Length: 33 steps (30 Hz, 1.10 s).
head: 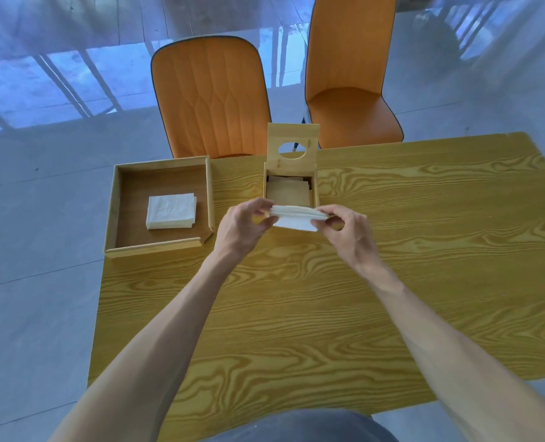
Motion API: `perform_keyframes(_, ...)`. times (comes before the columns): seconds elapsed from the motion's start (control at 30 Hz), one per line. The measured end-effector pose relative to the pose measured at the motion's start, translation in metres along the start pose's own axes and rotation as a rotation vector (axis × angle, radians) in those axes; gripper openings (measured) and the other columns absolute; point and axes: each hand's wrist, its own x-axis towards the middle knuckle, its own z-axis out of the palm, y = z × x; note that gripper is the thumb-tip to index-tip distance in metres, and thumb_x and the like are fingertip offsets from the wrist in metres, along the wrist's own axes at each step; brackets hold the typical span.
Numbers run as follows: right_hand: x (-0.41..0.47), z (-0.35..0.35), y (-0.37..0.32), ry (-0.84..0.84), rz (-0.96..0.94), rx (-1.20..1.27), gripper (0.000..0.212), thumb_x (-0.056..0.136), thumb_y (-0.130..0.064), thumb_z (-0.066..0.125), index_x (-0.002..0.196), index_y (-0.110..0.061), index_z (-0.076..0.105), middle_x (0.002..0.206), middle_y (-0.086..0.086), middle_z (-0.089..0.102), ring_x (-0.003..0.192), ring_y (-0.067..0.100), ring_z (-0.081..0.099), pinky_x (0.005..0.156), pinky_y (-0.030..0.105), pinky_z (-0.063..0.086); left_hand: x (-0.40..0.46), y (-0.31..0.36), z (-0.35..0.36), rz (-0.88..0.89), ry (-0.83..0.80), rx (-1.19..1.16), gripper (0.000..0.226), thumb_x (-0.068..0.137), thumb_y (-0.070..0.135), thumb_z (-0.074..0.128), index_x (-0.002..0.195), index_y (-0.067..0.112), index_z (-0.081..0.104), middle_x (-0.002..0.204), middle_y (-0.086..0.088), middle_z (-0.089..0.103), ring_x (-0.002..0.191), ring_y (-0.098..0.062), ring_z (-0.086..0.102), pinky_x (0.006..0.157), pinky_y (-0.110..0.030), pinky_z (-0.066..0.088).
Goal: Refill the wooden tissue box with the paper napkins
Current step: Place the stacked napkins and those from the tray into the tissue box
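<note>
The wooden tissue box (315,189) stands open at the table's far middle, its lid (292,145) with a round hole tipped upright behind it. Inside I see only a wooden inner plate. Just in front of the box, both hands hold a small stack of white paper napkins (296,218) by its ends: my left hand (245,223) pinches the left end, my right hand (344,228) the right end. The stack hovers above the table, level with the box's near wall. A second napkin stack (171,212) lies in a shallow wooden tray (118,199) to the left.
The wood-grain table (392,282) stretches bare to the right and toward me. Two orange chairs (213,97) (350,74) stand behind its far edge. The tray sits at the table's far left corner, overhanging the edge slightly.
</note>
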Motion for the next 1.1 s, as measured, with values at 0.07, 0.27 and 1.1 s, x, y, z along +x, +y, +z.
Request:
perform_keyframes(0.07, 0.023, -0.004, -0.008, 0.055, -0.040, -0.018, 0.022, 0.085, -0.019, 0.076, 0.106, -0.012, 0.075, 0.098, -0.001, 0.075, 0.080, 0.011, 0.068, 0.076, 0.021, 0.054, 0.020, 0.009, -0.006, 0.017, 0.035, 0.019, 0.028, 0.084, 0.023, 0.075, 0.111, 0.017, 0.072, 0.106, 0.000, 0.075, 0.095, -0.014, 0.069, 0.075, -0.030, 0.054)
perform_keyframes(0.27, 0.063, 0.002, -0.008, 0.083, -0.024, -0.055, 0.018, 0.086, -0.019, 0.074, 0.103, -0.014, 0.076, 0.097, -0.002, 0.076, 0.079, 0.009, 0.066, 0.076, 0.022, 0.052, 0.057, 0.011, -0.004, -0.066, 0.051, 0.013, 0.023, 0.085, 0.024, 0.074, 0.108, 0.021, 0.072, 0.103, 0.005, 0.074, 0.096, -0.012, 0.068, 0.077, -0.036, 0.055)
perform_keyframes(1.1, 0.094, 0.030, 0.015, 0.009, 0.289, -0.016, 0.025, 0.089, -0.037, 0.069, 0.099, -0.016, 0.076, 0.097, 0.001, 0.073, 0.090, 0.017, 0.066, 0.081, 0.035, 0.053, 0.080, -0.012, 0.021, -0.333, 0.009, -0.062, 0.035, 0.094, 0.046, 0.056, 0.113, 0.019, 0.069, 0.114, -0.001, 0.061, 0.102, -0.016, 0.059, 0.083, -0.031, 0.046)
